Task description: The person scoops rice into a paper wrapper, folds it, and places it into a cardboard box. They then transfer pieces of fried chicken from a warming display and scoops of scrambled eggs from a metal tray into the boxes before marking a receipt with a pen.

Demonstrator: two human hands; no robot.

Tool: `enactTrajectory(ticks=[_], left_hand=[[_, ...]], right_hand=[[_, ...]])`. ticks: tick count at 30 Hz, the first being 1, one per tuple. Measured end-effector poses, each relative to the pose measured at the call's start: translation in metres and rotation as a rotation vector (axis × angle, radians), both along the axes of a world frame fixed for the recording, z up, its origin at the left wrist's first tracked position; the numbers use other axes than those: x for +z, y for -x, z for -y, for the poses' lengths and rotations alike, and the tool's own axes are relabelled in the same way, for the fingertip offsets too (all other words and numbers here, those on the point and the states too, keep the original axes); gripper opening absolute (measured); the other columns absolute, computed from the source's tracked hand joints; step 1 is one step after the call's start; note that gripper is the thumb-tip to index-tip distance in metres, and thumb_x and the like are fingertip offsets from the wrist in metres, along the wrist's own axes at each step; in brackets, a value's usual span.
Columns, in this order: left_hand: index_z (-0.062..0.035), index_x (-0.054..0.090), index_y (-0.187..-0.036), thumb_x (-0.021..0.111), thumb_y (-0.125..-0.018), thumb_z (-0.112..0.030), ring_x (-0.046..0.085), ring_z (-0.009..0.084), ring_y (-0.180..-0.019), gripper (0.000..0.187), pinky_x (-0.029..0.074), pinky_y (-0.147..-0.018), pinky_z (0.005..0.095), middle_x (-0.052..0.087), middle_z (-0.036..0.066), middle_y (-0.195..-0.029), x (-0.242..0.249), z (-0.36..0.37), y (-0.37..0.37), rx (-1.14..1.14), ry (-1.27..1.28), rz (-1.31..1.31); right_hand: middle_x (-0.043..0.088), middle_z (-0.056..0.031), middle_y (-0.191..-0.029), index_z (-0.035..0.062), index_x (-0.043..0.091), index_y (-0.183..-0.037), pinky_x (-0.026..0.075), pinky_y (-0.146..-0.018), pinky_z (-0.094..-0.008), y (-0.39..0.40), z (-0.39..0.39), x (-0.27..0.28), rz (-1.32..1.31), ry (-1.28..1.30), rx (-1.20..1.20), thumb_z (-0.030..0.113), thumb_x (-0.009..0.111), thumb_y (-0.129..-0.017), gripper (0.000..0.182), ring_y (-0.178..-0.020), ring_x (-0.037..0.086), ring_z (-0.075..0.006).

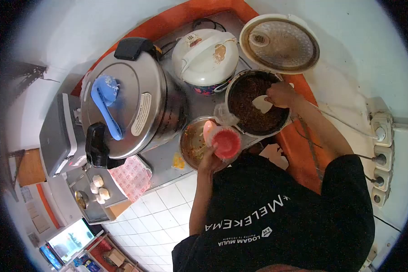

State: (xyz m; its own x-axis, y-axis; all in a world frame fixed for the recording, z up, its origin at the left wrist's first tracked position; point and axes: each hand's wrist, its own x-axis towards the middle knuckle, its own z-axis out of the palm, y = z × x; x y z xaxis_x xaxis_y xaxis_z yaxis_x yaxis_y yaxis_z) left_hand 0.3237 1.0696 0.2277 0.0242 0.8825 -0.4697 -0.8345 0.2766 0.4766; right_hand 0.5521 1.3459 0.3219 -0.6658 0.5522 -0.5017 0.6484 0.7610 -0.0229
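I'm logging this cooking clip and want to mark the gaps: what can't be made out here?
Head view only:
- White scoop: its handle is hidden in the right hand.
- Red cup: the left hand is under it, grip hidden.
- Metal bowl: partly behind the cup, contents blurred.
- Cooker label: too small to read.

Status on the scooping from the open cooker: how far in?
Done: cooker lid is up, dark food exposed in the open pot. In hand: right hand holds a white paddle in the food; left hand holds a red cup beside the pot. Left: cup looks unfilled.
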Motion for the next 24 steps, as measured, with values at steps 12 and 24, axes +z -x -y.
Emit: enactTrajectory(ticks=[12, 24], left_hand=[[-0.0044, 0.042, -0.136, 0.064, -0.087, -0.048, 0.061, 0.0253, -0.106, 0.07, 0.059, -0.066, 0.031, 0.055, 0.015, -0.128, -0.007, -0.015, 0.02, -0.143, 0.037, -0.037], [-0.0026, 0.041, -0.137, 0.059, -0.095, -0.031, 0.049, 0.0241, -0.124, 0.053, 0.041, -0.105, 0.0394, 0.051, 0.01, -0.134, 0.017, -0.02, 0.015, -0.105, -0.031, 0.053]], right_hand=[[0.066, -0.0215, -0.078, -0.0002, 0.068, -0.082, 0.053, -0.07, -0.0483, 0.003, 0.022, -0.048, -0.126, 0.053, 0.034, 0.03, 0.058, -0.087, 0.032, -0.078, 0.066, -0.0376], [0.063, -0.0195, -0.067, 0.0042, 0.068, -0.081, 0.051, -0.063, -0.049, 0.008, 0.035, -0.03, -0.165, 0.045, 0.159, 0.03, 0.052, -0.092, 0.032, -0.067, 0.064, -0.0373]])
